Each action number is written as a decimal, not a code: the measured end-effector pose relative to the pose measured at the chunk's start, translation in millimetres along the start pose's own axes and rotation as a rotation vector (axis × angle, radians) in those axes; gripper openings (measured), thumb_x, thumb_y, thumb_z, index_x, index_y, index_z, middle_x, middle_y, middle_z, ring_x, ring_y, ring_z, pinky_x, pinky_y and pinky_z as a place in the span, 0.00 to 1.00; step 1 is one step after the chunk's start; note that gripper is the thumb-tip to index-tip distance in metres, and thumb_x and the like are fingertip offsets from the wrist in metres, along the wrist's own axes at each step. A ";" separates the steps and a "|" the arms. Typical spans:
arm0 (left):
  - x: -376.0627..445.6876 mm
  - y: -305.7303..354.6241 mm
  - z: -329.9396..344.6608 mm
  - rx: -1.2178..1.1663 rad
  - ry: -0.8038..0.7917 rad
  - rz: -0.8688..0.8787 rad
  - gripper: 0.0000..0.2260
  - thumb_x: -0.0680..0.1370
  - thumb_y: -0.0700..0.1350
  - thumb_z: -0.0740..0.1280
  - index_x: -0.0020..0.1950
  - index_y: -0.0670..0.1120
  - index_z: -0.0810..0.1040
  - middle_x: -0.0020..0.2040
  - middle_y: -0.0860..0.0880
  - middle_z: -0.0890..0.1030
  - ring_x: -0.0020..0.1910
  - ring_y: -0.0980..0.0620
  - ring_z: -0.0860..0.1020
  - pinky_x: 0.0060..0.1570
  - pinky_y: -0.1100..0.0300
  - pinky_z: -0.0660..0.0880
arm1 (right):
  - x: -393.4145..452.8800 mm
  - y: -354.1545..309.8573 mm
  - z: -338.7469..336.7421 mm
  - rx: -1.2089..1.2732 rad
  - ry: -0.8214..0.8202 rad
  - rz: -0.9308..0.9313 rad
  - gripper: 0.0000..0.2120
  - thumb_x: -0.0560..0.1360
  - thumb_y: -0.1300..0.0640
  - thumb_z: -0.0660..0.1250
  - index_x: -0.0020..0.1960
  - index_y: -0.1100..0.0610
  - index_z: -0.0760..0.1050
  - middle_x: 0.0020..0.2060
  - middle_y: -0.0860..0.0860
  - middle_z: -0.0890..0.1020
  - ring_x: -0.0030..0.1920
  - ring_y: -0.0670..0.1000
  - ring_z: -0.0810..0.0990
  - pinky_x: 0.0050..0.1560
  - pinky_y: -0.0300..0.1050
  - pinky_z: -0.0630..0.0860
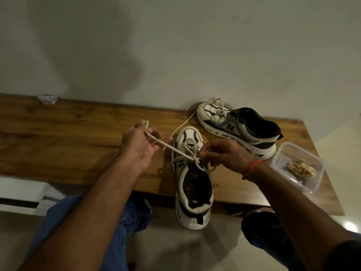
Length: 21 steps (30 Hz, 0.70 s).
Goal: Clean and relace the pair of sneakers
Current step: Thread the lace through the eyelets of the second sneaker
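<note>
A white and black sneaker (192, 184) stands on the wooden table (68, 137), toe away from me, its heel hanging over the front edge. Its cream lace (172, 149) runs taut from the eyelets out to the left. My left hand (139, 145) grips that lace end and holds it up and away. My right hand (224, 153) pinches the lace where it crosses over the tongue. The second sneaker (240, 128) lies at the back by the wall, toe to the left, with loose laces.
A clear plastic box (283, 153) with a crumpled beige cloth (301, 169) inside sits at the table's right end. A folded white paper (47, 99) lies at the back left by the wall. My knees are under the front edge.
</note>
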State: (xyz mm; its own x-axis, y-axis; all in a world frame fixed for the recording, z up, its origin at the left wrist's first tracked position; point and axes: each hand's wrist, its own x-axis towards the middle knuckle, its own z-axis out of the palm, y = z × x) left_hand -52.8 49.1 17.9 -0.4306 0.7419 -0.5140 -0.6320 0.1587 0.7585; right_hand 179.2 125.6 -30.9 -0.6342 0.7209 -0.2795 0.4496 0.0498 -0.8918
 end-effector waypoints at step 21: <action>-7.8 -26.1 -2.9 1.161 -0.410 0.084 0.05 0.77 0.39 0.72 0.50 0.47 0.85 0.43 0.50 0.87 0.40 0.53 0.85 0.39 0.59 0.80 | -3.2 -7.9 4.3 -0.095 -0.053 0.001 0.07 0.78 0.53 0.69 0.53 0.55 0.81 0.44 0.46 0.82 0.40 0.38 0.80 0.38 0.32 0.74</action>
State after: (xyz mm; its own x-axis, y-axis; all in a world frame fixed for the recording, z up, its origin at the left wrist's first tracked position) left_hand -34.8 37.3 1.0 -0.0758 0.8940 -0.4415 0.4245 0.4296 0.7971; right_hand 175.0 119.9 -24.5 -0.6648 0.6839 -0.3007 0.5064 0.1165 -0.8544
